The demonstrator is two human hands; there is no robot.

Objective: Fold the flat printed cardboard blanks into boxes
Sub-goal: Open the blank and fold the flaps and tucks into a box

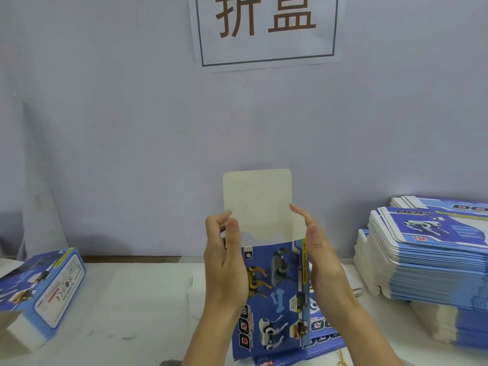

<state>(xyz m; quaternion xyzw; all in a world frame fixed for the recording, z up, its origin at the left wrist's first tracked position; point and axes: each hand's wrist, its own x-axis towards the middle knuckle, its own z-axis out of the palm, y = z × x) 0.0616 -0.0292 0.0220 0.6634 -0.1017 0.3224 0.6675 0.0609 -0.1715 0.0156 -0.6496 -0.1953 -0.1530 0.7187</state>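
I hold a blue printed box blank (277,289) upright in front of me, its plain cream top flap (257,199) standing up above the printed face. My left hand (224,262) grips its left edge, thumb on the front and fingers curled behind. My right hand (320,249) lies along its right edge with straight fingers pressing the side. Pictures of robot dogs show on the front. More flat blanks (324,331) lie on the table under the held one.
A tall stack of flat blue blanks (427,265) stands at the right. A folded box (45,286) lies on its side at the left. The white table (137,299) runs up to a pale wall with a paper sign (266,30).
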